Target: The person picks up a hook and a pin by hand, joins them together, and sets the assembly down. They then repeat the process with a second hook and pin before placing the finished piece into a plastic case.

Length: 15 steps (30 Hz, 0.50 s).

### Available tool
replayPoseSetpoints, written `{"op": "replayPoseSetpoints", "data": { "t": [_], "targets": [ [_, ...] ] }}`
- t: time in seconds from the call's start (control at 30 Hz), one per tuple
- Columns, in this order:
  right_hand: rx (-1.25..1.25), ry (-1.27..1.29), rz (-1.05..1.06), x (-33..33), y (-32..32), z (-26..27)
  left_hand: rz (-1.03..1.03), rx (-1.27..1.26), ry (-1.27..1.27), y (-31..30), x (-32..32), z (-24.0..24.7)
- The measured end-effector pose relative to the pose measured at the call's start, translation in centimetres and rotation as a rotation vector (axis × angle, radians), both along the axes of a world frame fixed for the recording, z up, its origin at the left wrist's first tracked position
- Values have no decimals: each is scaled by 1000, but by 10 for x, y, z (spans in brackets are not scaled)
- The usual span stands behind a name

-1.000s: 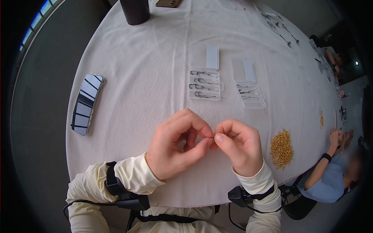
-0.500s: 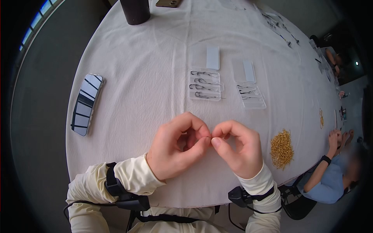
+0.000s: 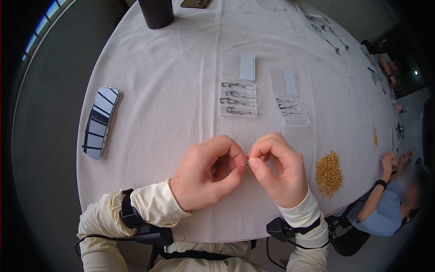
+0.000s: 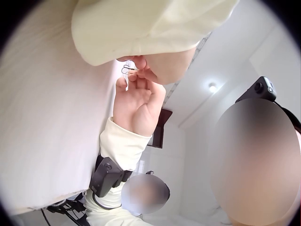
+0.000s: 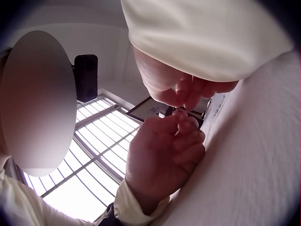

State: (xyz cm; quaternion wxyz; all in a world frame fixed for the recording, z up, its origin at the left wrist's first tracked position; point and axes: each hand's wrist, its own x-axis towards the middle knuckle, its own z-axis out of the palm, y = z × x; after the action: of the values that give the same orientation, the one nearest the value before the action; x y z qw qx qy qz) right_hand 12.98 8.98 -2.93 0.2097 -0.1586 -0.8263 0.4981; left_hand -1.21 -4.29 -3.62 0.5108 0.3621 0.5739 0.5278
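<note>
In front of me, above the cloth, my left hand (image 3: 206, 172) and right hand (image 3: 278, 170) meet fingertip to fingertip. A thin dark fish hook (image 4: 125, 69) sticks out from the left hand's fingers in the left wrist view. Thumb and index finger of the right hand pinch a tiny shiny metal piece (image 3: 247, 164) at the meeting point, mostly hidden by the fingertips; I cannot tell its exact kind. Beyond the hands lie two opened clear plastic boxes, the left box (image 3: 239, 115) and right box (image 3: 297, 121), with dark hooks (image 3: 238, 101) in their compartments.
A pile of small gold-coloured metal pieces (image 3: 329, 174) lies right of my right hand. A phone (image 3: 101, 122) rests at the left edge, a dark cup (image 3: 157, 13) at the back. More dark tackle (image 3: 326, 34) lies far right. Another person (image 3: 380, 199) sits at the right.
The left fingertips have drawn slightly apart from the right ones, baring a bit of shiny metal between them. The boxes and the gold pile stay put.
</note>
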Motion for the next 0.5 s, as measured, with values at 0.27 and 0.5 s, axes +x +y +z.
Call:
{"op": "replayPoseSetpoints", "data": {
  "t": [0.27, 0.5],
  "targets": [
    [-132, -15, 10, 0, -2, -1, 21, 66, -28, 0, 1, -2],
    [-185, -35, -13, 2, -2, -2, 185, 247, -103, 4, 7, -17]
  ]
}}
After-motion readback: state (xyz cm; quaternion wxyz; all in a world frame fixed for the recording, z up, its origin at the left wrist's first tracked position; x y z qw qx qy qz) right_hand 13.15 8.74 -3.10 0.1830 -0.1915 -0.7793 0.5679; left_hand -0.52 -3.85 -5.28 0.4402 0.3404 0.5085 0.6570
